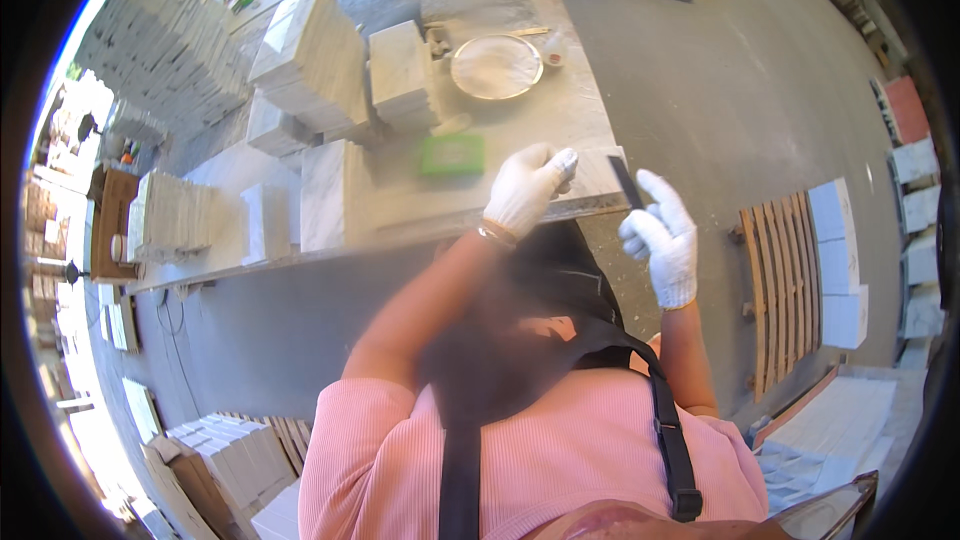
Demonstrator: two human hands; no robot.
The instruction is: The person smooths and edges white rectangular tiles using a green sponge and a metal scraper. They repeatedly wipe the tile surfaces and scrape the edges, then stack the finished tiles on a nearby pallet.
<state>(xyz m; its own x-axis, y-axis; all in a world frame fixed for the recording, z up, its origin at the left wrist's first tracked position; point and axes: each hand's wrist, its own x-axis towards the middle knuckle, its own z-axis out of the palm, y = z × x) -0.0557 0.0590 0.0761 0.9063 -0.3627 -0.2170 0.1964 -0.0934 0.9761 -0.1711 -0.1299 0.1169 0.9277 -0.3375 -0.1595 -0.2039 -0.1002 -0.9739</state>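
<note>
Both hands wear white gloves. My left hand (528, 192) is closed at the table's front edge, fingertips pinched together; what is in them, if anything, is hidden. To its right, my right hand (664, 245) has its thumb and fingers bent around the lower end of a thin dark flat strip (625, 182). The strip stands beside the right edge of a pale tile (594, 178) at the table corner; whether they touch I cannot tell. A bright green block (452, 155) lies on the table left of my left hand.
On the dusty table (570, 100) are a round tray of pale powder (497, 67), a small bottle (554, 50) and stacks of marble tiles (318, 65). A slatted wooden pallet (780, 290) with white tiles stands on the floor to the right. Boxed tiles (225, 450) sit behind left.
</note>
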